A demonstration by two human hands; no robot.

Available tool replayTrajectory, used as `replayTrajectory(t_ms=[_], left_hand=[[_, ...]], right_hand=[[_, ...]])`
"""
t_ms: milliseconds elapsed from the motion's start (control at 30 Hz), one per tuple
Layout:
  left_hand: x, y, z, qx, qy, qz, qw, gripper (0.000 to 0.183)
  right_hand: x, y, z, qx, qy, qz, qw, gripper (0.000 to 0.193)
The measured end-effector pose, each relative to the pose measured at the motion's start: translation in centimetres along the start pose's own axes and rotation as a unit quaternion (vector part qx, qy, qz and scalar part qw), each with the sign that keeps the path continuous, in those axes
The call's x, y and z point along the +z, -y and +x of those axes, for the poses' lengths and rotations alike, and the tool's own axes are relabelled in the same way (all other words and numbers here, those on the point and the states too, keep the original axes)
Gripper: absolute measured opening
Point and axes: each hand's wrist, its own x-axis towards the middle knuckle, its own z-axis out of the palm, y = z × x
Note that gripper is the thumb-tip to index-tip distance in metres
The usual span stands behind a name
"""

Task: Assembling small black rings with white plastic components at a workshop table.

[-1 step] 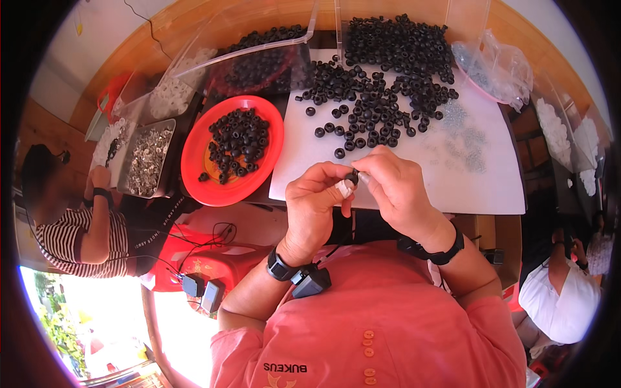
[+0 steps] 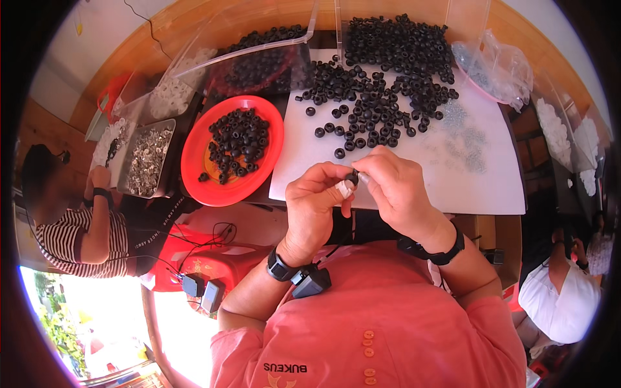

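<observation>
At the near edge of the white sheet, my left hand (image 2: 314, 197) pinches a small black round part (image 2: 351, 177) between thumb and fingers. White tape wraps one of its digits. My right hand (image 2: 401, 191) meets it from the right, fingertips pressed together at that same part; whatever they grip is too small to make out. Beyond both hands, many loose black round parts with holes (image 2: 372, 107) lie spread over the white sheet (image 2: 297, 174). Tiny clear pieces (image 2: 462, 136) are scattered to their right.
Left of the sheet is a red plate (image 2: 191, 174) of black parts, then a metal tray (image 2: 154, 194) of small shiny pieces. Clear bins stand behind. A plastic bag (image 2: 508, 71) lies far right. People sit at both sides; a red stool (image 2: 226, 258) with cables is lower left.
</observation>
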Motion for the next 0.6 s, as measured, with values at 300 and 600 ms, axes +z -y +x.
replayTrajectory(t_ms=[300, 600], left_hand=[[0.8, -0.1, -0.1, 0.024, -0.016, 0.085, 0.996, 0.014], [0.4, -0.7, 0.1, -0.028, -0.009, 0.023, 0.999, 0.014]], right_hand=[[-0.8, -0.2, 0.5, 0.024, 0.041, -0.007, 0.999, 0.017], [-0.6, -1.0, 0.0, 0.047, 0.033, 0.116, 0.992, 0.023]])
